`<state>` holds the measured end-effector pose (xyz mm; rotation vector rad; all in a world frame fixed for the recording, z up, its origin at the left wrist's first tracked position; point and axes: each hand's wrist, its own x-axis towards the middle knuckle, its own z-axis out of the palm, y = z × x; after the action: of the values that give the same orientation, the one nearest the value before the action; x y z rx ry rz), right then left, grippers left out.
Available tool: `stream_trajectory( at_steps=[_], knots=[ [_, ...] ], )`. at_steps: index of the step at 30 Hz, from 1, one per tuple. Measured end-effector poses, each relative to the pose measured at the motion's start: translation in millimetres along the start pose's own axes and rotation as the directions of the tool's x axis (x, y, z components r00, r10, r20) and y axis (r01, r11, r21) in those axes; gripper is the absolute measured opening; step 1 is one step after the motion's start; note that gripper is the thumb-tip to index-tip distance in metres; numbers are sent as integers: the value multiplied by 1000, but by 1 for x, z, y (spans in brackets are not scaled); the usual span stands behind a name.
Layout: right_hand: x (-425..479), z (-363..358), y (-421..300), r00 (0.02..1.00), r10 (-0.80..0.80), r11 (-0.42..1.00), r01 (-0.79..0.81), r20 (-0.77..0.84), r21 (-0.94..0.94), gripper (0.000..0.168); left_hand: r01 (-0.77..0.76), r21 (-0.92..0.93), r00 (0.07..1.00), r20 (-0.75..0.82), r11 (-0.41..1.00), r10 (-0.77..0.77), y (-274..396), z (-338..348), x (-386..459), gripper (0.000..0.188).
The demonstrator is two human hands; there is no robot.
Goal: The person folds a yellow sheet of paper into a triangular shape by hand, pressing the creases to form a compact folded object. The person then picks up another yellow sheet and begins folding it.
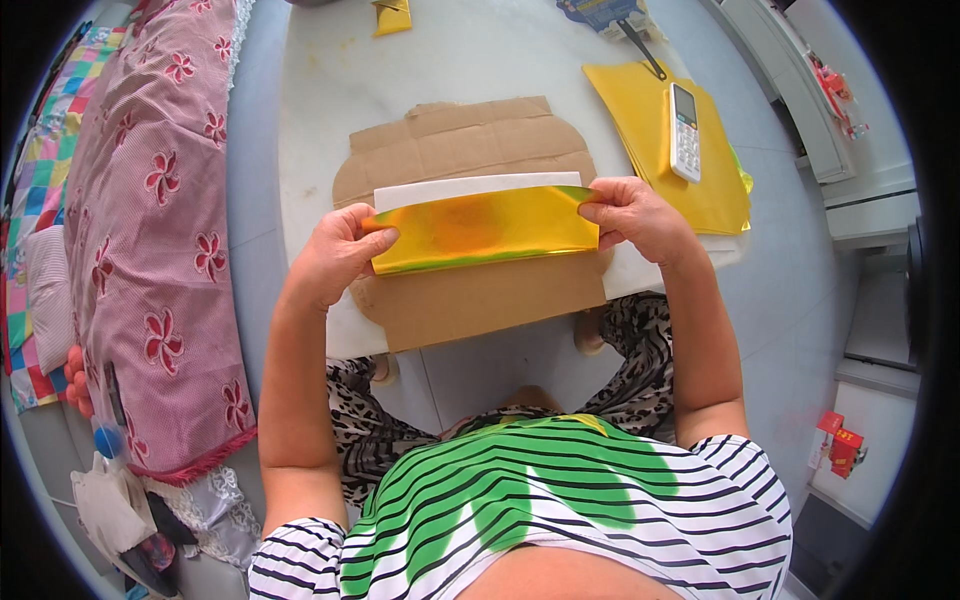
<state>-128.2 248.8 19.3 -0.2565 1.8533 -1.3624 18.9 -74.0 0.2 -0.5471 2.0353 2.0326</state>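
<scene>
A sheet of shiny gold foil paper [487, 229], folded into a long strip, stretches between my hands. My left hand [349, 244] pinches its left end with the thumb on top. At the right end, my right hand [634, 214] grips the upper corner between thumb and fingers. A white strip of paper [480, 187] shows just behind the foil's far edge. Both lie over a flattened piece of brown cardboard [472, 142], which covers the near part of the white table and juts past its front edge. The fingers under the foil are mostly hidden.
Right of my right hand, a stack of gold sheets [637, 135] bears a white remote control [685, 131] and a dark thin handle [641, 49]. A small gold piece [392, 16] and a blue packet [607, 13] lie at the far side. A pink-covered sofa [165, 247] stands left.
</scene>
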Motion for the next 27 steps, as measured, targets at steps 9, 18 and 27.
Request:
stream_trajectory(
  at_steps=[9, 18, 27],
  knots=[
    [17, 7, 19, 984, -48, 960, -3, -174, -281, 15, 4, 157, 995, -98, 988, 11, -18, 8, 9, 13],
    [18, 34, 21, 830, -412, 784, 113, -375, -611, 25, -8, 238, 944, -318, 971, 86, -31, 16, 5, 19],
    [24, 41, 26, 812, -407, 708, -7, -417, -706, 40, 16, 449, 888, -418, 893, 194, -16, 24, -5, 36]
  ],
)
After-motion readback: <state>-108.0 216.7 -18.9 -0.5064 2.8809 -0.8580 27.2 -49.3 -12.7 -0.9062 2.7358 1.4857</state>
